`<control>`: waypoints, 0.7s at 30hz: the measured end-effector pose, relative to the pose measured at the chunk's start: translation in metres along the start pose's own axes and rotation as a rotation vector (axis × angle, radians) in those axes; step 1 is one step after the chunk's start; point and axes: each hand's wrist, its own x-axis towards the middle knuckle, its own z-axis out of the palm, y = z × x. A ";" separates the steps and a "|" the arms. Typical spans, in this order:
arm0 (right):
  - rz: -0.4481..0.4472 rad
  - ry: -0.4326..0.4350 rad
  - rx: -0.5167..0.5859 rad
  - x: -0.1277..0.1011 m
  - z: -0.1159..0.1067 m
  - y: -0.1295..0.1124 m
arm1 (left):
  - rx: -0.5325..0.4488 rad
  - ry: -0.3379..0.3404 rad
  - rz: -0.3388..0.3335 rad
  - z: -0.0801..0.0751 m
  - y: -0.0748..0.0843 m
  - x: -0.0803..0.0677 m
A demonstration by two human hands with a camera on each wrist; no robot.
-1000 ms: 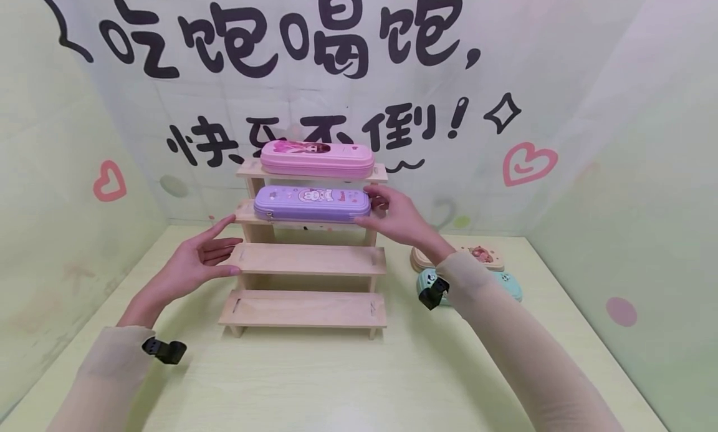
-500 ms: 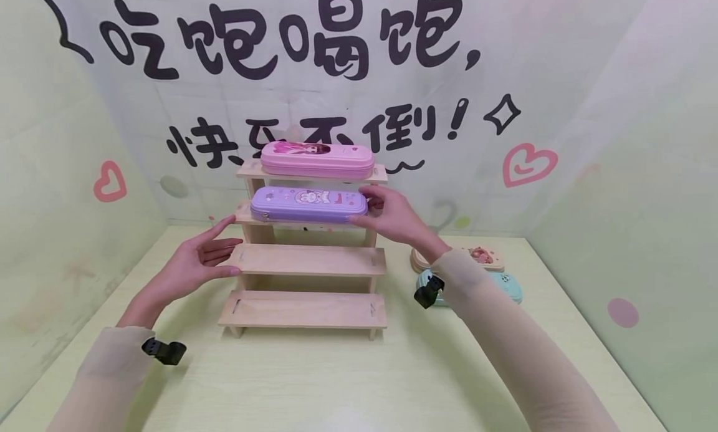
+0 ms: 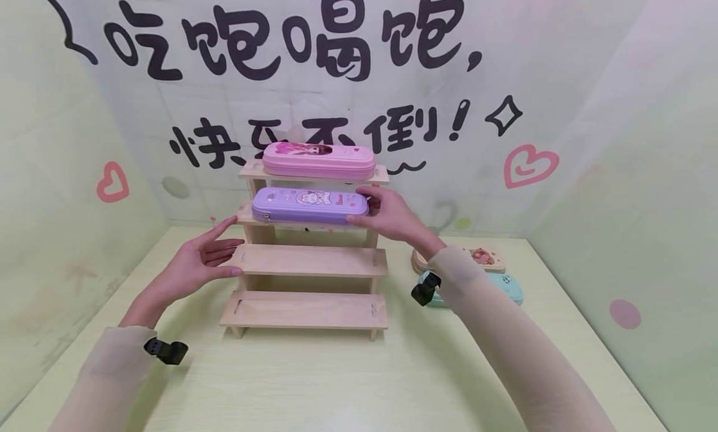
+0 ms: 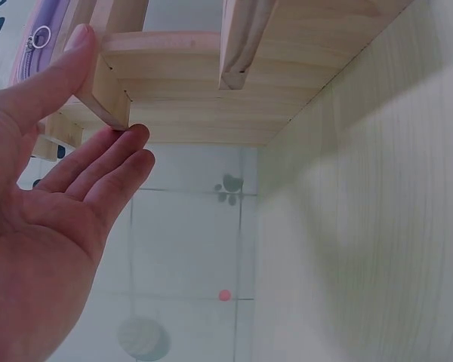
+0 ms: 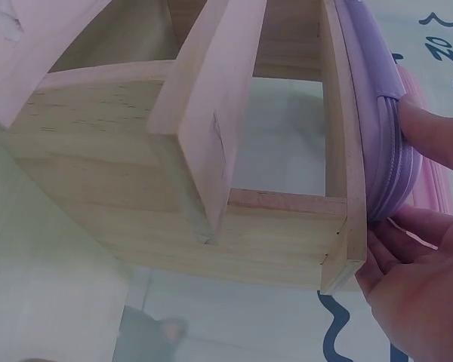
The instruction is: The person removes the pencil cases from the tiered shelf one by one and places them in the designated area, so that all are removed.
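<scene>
A wooden four-step shelf [image 3: 307, 260] stands on the table. A pink pencil case [image 3: 318, 159] lies on its top step. On the second step lies a purple pencil case [image 3: 310, 205], and my right hand [image 3: 367, 206] grips its right end, thumb on top and fingers below. In the right wrist view the purple pencil case [image 5: 370, 128] rests on the shelf board while the right hand [image 5: 419, 192] pinches it. My left hand [image 3: 223, 250] is flat with straight fingers and touches the shelf's left end. The left wrist view has the left hand [image 4: 98, 143] against the shelf [image 4: 181, 83] edges.
Two more pencil cases lie on the table right of the shelf, a beige one [image 3: 487, 257] behind a mint-green one [image 3: 507, 290], partly hidden by my right sleeve. Green walls close in the table on the left, back and right.
The right hand has brought the purple pencil case down flat onto the second step and nudged it slightly left. The left hand has stayed where it was.
</scene>
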 end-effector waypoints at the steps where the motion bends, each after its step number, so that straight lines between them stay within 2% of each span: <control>1: -0.001 0.002 0.003 0.000 0.000 0.000 | -0.003 -0.001 0.000 0.000 0.000 0.000; 10: 0.008 0.011 0.039 -0.006 -0.003 0.000 | 0.001 -0.002 -0.001 0.000 0.001 -0.001; 21: 0.013 -0.032 -0.037 -0.005 -0.006 0.001 | -0.008 -0.002 0.003 0.000 0.002 -0.001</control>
